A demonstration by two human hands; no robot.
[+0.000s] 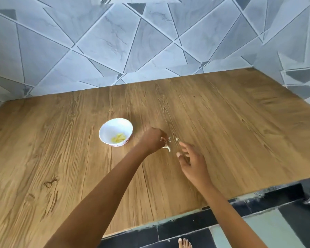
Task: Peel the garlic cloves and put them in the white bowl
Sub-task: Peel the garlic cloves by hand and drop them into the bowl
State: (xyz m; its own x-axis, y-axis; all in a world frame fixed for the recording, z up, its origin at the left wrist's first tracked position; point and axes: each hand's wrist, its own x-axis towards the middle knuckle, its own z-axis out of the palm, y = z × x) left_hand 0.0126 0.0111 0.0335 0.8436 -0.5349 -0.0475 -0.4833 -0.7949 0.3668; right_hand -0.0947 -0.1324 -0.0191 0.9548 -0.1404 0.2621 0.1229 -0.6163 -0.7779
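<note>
A pale garlic piece (165, 140) is being pinched in the curled fingertips of the left hand (153, 140), with skin scraps (168, 149) lying between the hands. The right hand (192, 162) is hovering beside it, fingers loosely spread, holding nothing. Peeled cloves (118, 137) are sitting in the white bowl (106, 129) just left of the left hand.
</note>
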